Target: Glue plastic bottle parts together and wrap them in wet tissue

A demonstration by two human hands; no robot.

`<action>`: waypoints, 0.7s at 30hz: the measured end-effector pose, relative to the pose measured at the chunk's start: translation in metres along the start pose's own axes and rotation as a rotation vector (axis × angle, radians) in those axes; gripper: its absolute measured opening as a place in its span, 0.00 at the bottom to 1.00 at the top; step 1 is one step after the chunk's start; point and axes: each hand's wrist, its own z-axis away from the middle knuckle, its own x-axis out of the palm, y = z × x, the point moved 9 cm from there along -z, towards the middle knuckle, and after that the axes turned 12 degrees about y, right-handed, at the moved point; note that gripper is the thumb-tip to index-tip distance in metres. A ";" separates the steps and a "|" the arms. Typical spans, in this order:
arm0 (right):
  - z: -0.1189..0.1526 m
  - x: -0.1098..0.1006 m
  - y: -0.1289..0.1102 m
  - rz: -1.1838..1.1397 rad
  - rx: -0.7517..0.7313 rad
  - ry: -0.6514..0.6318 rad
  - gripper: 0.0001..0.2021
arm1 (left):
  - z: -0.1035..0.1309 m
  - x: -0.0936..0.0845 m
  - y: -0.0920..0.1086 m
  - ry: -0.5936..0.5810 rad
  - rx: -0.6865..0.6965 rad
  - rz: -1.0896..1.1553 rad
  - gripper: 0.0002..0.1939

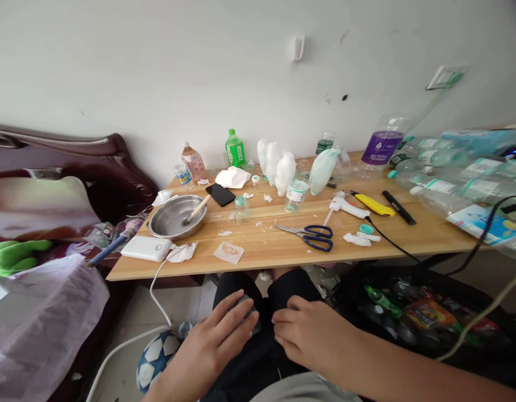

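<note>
My left hand (224,335) hovers over my lap below the table's front edge, fingers stretched and a little apart. Under its fingertips shows a greyish, see-through thing (256,328) that I cannot make out; whether the hand touches it is unclear. My right hand (302,332) is beside it above my other leg, fingers loosely bent and apart, with nothing seen in them. Nearest on the table (258,254) are blue-handled scissors (319,237), slightly open, and a small tissue piece (228,252). Behind them stand a cut bottle top (242,209) and a cut labelled bottle piece (297,194).
White-wrapped bottle shapes (285,173) stand near the wall. Left are a steel bowl (178,218) with a brush, a power bank (146,248) and a phone (221,194). Right lie a glue gun (345,206), a yellow cutter (373,204), a black marker (399,207) and several bottles (463,187).
</note>
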 end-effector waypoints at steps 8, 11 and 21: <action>0.043 -0.032 0.020 -0.460 0.168 0.352 0.16 | 0.068 0.057 -0.024 -0.155 -0.727 0.783 0.21; 0.049 -0.019 0.012 -0.572 0.213 0.378 0.18 | 0.075 0.086 0.008 -0.359 -0.773 1.033 0.34; 0.058 0.000 0.003 -0.841 0.333 0.810 0.07 | 0.043 0.104 0.036 -0.461 -0.749 1.075 0.18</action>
